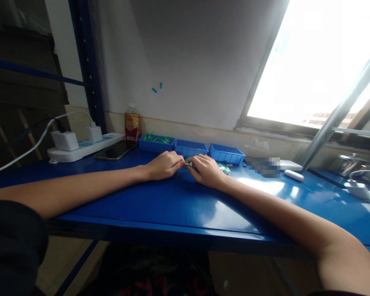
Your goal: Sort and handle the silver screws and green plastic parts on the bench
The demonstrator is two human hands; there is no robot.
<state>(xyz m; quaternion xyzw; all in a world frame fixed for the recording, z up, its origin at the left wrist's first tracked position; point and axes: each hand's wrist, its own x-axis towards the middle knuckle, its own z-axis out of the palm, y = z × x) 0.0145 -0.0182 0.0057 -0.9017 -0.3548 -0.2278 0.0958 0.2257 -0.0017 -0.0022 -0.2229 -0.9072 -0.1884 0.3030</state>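
Observation:
My left hand (166, 165) and my right hand (206, 170) meet above the blue table, fingertips almost touching. Between them is a small piece with green and pale metallic parts (188, 164); its kind is too small to tell. The fingers of both hands are closed in a pinch around it. Just behind the hands stand a blue bin (154, 144) full of green pieces, a middle blue bin (191, 148) and a right blue bin (226, 153). A green-and-white packet (224, 168) lies beside my right hand, partly hidden by it.
At the left, a white power strip (80, 151) with plugged chargers lies near a phone (115, 150) and an orange-red drink pouch (132, 125). White devices (294, 175) lie to the right. A metal pot (353, 165) and a slanted pole (333, 111) stand farther right.

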